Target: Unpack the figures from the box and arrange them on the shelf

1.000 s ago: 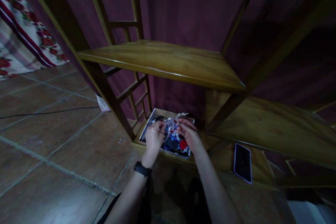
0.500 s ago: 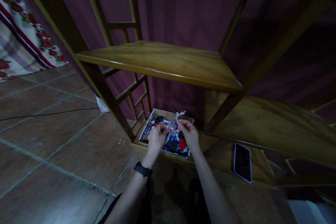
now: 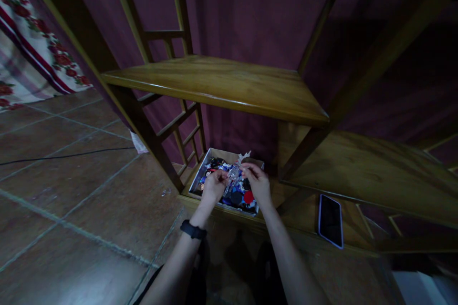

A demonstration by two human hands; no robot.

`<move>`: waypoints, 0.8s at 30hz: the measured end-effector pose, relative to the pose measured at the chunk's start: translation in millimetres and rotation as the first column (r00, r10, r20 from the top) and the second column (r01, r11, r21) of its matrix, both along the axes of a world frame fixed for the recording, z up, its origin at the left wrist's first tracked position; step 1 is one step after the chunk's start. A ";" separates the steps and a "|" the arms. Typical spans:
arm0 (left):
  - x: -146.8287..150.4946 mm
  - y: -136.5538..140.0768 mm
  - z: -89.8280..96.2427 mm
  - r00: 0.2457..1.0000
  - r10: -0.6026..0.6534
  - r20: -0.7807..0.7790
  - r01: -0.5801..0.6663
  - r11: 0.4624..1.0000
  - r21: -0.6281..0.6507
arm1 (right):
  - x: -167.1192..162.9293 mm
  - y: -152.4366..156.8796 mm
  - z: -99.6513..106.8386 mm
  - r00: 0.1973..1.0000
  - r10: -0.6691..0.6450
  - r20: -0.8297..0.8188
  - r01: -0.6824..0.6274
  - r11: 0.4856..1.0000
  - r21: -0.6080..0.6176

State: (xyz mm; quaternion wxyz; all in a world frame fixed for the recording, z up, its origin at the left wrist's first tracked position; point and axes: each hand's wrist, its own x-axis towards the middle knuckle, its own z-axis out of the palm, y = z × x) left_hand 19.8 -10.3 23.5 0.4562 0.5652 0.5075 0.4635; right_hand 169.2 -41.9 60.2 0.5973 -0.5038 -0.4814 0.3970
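Both hands are over a white-rimmed box (image 3: 199,177) full of small mixed pieces in blue, black, white and red. Between them is a clear, shiny plastic figure-like piece (image 3: 233,174) with a pale, jagged, branching part (image 3: 244,156) at its top. My left hand (image 3: 214,186) pinches the left side of the clear piece, fingers closed. On the other side, my right hand (image 3: 256,180) has its thumb and fingertips closed on it near the pale part. A red disc (image 3: 248,197) and a dark disc (image 3: 236,198) lie in the box just below.
A wooden shelf board (image 3: 214,85) crosses above the hands. The box sits on the unit's low board, beside a lattice side panel (image 3: 182,126). To the right lies a phone (image 3: 330,221). A black cable (image 3: 67,155) runs over the tiled floor (image 3: 89,200).
The clear piece has shifted and turned slightly between the fingers, and its pale part sits a little further left. Both hands keep nearly the same place.
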 end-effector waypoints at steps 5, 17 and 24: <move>0.0 1.3 -2.8 1.000 -0.010 0.022 0.010 1.000 0.002 | 2.5 -0.8 3.1 1.000 0.008 -0.005 -0.008 1.000 -0.002; 4.3 -2.1 5.4 0.994 -0.024 0.108 0.033 0.996 -0.089 | 4.6 0.2 1.7 1.000 -0.002 -0.028 0.002 1.000 0.001; 8.0 -13.2 26.2 0.986 -0.094 0.137 0.126 0.961 -0.247 | 6.2 2.4 -1.9 1.000 0.004 -0.014 -0.005 1.000 -0.026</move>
